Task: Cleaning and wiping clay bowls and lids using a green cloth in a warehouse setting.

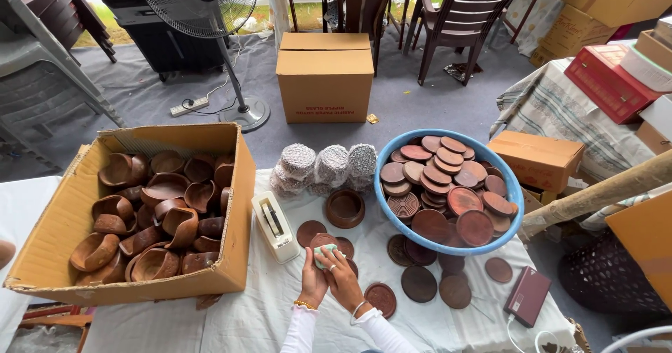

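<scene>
**Worktable check: hands closed on a pale cloth and a clay lid**

Low in the centre of the frame I am seeing both hands meeting over the white table covering [238, 318]. The left hand [312, 283] is curling its fingers around a small round brown lid [323, 241], and the right hand [343, 277] is pressing a pale green cloth [323, 253] against it with fingers closed on the cloth.

At the left, an open cardboard box [231, 206] is holding a heap of brown clay bowls [157, 216]. At centre right, a blue basin [514, 192] is sitting filled with flat round brown lids [448, 185]. More discs are lying loose below the basin. A white tape dispenser [274, 226] is standing just beside the box. Three wrapped stacks [329, 164] are sitting above the hands, and a single dark bowl [345, 208] is resting below them.
</scene>
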